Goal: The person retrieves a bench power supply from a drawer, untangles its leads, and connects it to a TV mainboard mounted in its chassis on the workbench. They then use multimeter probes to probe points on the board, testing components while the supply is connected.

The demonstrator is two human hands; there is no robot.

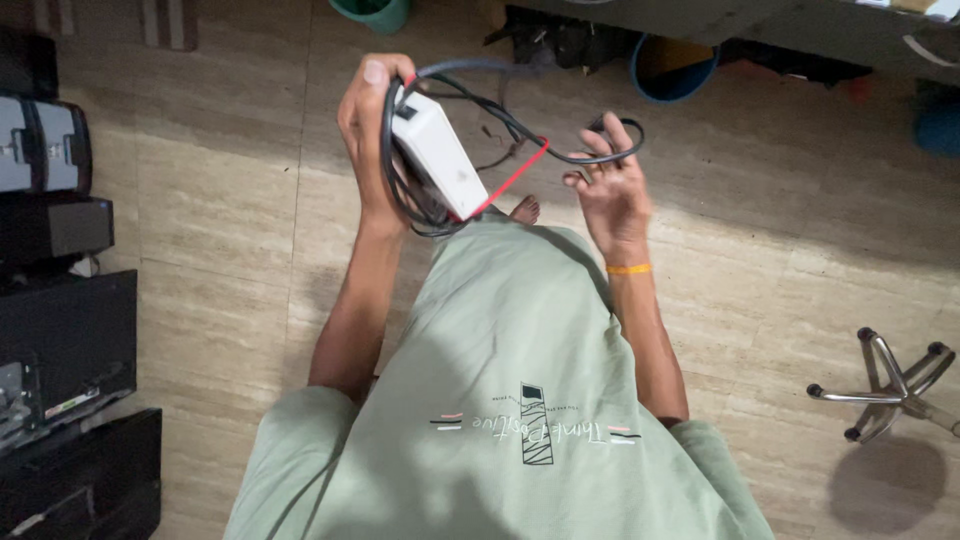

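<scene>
**White power box and cables held over tiled floor**

I note a white rectangular plastic box (437,153), smooth with rounded edges, held up in front of the person's chest above the beige stone-look tile floor (220,220). Black rubbery cable (400,185) loops in coils around and beside it; a thin red wire (515,175) runs from its lower end toward the right.

The left hand (365,130) is raised, fingers wrapped around the box and the coil, thumb up along the top edge, clenched on both. The right hand (608,185) sits level with it, palm turned inward, fingers curled and pinching a loop of the black cable.

Outward: a chrome chair base (890,385) at right, black equipment cases (65,340) at left.
</scene>
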